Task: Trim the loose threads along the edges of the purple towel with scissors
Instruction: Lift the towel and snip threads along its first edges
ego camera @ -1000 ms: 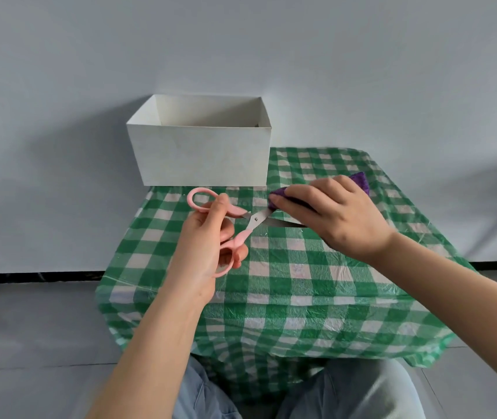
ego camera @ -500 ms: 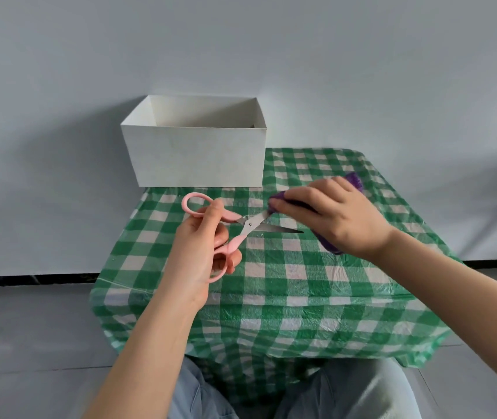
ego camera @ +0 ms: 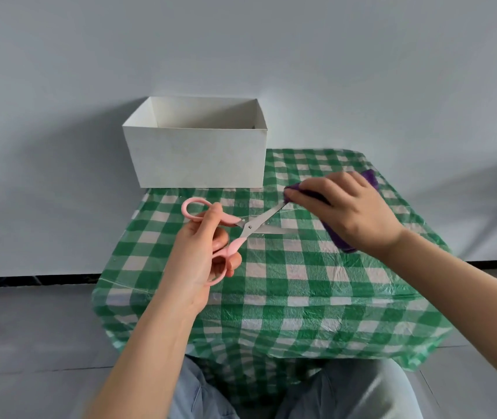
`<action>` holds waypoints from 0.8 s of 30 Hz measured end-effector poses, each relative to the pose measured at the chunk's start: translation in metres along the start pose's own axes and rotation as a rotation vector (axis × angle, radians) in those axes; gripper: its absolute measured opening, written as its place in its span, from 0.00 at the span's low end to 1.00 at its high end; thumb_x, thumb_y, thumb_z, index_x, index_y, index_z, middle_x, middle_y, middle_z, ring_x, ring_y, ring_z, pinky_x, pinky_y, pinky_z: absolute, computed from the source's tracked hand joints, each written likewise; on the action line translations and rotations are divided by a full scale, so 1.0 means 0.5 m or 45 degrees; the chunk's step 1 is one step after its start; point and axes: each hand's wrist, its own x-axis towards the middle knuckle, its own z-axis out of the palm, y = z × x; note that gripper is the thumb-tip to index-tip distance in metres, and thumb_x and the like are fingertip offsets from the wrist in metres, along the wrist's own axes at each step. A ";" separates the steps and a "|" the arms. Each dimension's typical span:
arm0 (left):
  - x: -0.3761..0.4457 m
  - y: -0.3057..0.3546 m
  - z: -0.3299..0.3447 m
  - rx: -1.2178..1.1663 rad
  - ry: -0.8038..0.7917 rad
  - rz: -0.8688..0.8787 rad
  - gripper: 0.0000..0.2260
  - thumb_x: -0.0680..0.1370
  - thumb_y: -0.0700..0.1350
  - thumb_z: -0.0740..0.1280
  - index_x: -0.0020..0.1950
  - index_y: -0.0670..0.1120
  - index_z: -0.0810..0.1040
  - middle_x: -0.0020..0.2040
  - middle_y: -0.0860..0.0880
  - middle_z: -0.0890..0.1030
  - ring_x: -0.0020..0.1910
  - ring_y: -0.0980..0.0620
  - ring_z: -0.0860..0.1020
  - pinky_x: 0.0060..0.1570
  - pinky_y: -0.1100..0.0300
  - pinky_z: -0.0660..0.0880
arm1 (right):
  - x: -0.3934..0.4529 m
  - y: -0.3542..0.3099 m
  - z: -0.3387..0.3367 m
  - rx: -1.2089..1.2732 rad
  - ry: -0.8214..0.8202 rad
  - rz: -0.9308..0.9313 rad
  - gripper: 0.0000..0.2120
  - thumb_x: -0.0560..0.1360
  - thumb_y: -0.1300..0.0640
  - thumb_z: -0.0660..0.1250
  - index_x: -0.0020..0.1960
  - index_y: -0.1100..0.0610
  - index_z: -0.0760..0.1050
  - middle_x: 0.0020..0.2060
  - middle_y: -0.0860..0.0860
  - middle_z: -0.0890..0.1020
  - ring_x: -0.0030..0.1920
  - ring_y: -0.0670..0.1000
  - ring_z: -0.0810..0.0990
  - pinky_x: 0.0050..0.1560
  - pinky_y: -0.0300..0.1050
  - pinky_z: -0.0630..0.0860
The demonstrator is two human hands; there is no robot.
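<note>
Head view has our left hand point(ego camera: 202, 252) holding gaping pink scissors point(ego camera: 242, 229), right hand point(ego camera: 350, 211) pinching the purple towel point(ego camera: 339, 238), so a sloppy snip could nick fabric or fingertips point(ego camera: 294, 194).

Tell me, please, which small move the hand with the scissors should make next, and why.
Probably close the blades. The pink scissors in the left hand are open, one blade tip touching the purple towel corner pinched by the right hand.

Pink-handled scissors point(ego camera: 242, 229), purple towel point(ego camera: 336, 235), green-white checked tablecloth point(ego camera: 301, 282), plain white box point(ego camera: 199, 158), pale grey wall point(ego camera: 241, 49).
</note>
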 end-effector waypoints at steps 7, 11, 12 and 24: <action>-0.011 0.001 0.012 0.410 0.135 0.342 0.13 0.81 0.51 0.60 0.40 0.48 0.76 0.21 0.54 0.65 0.19 0.50 0.70 0.27 0.56 0.69 | 0.043 -0.027 -0.021 0.001 0.067 0.257 0.15 0.78 0.67 0.64 0.64 0.59 0.77 0.54 0.56 0.76 0.50 0.57 0.70 0.49 0.53 0.72; -0.019 -0.007 0.018 0.594 0.197 0.553 0.14 0.79 0.53 0.59 0.45 0.44 0.77 0.24 0.54 0.72 0.22 0.49 0.72 0.25 0.63 0.71 | 0.075 -0.092 -0.041 0.051 0.061 0.301 0.15 0.77 0.67 0.64 0.62 0.60 0.78 0.51 0.58 0.79 0.48 0.55 0.69 0.48 0.49 0.68; -0.021 -0.008 0.020 0.624 0.203 0.592 0.15 0.78 0.55 0.59 0.45 0.45 0.77 0.25 0.55 0.74 0.22 0.48 0.73 0.25 0.62 0.71 | 0.077 -0.107 -0.042 0.066 0.060 0.321 0.15 0.77 0.67 0.64 0.63 0.60 0.78 0.52 0.58 0.79 0.47 0.55 0.69 0.47 0.49 0.68; -0.035 -0.021 0.031 0.797 0.228 0.751 0.13 0.77 0.58 0.57 0.42 0.51 0.74 0.29 0.51 0.76 0.21 0.52 0.74 0.24 0.56 0.74 | 0.045 -0.092 -0.005 -0.044 -0.029 0.470 0.18 0.74 0.69 0.67 0.63 0.61 0.77 0.52 0.57 0.79 0.49 0.56 0.69 0.47 0.49 0.67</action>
